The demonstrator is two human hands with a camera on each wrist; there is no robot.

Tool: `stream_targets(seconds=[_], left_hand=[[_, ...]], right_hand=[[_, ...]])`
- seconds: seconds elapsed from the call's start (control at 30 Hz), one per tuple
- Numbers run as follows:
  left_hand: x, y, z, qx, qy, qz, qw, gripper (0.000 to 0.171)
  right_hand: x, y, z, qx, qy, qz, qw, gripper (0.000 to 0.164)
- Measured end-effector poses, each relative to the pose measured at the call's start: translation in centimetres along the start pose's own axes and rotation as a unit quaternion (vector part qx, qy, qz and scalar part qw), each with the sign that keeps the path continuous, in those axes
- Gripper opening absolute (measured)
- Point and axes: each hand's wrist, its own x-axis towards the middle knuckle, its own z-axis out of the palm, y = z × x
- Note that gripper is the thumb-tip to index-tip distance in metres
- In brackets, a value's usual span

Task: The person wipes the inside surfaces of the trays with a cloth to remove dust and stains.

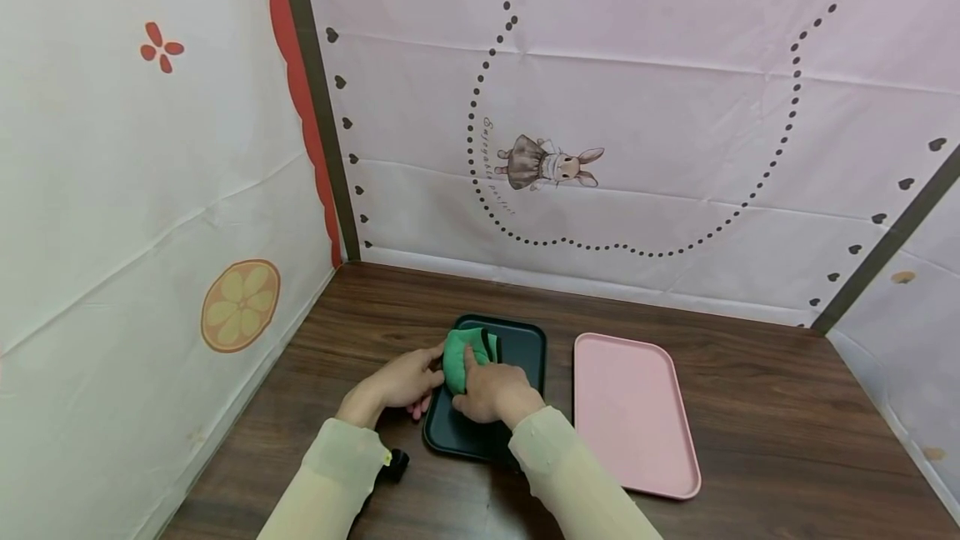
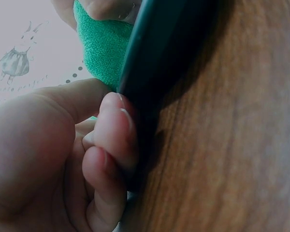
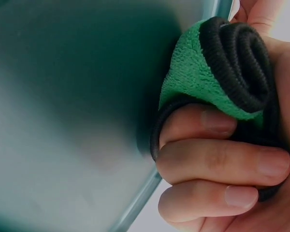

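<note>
A dark green tray (image 1: 527,350) lies on the wooden table. Over its left side is a folded green towel (image 1: 456,361) with black edging; its rolled end shows in the right wrist view. My right hand (image 1: 495,392) grips this towel (image 3: 191,65), several fingers curled round its folds and the index finger stretched along the top. At the tray's left edge, my left hand (image 1: 401,380) holds the rim, fingers curled against the outside and thumb by the towel. The left wrist view shows those fingertips (image 2: 117,133) right at the tray's edge.
A pink tray (image 1: 632,411) lies to the right of the dark one. A small black object (image 1: 396,465) is under the left wrist. Printed cloth walls (image 1: 420,223) stand behind the table (image 1: 765,407) and along its sides.
</note>
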Motion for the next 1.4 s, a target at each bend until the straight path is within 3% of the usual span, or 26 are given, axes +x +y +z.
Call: stream_targets(seconds=[0.97,1.4], left_hand=[[0.2,-0.4,0.0,-0.001,0.004,-0.001,1.0,0.065],[0.0,0.2,0.0,-0.001,0.003,0.011,0.9999,0.064]], right_hand=[[-1.8,-0.7,0.8,-0.005,0.009,-0.018,1.0,0.088],[-2.7,-1.2,1.4,-0.023,0.016,-0.021,0.999,0.089]])
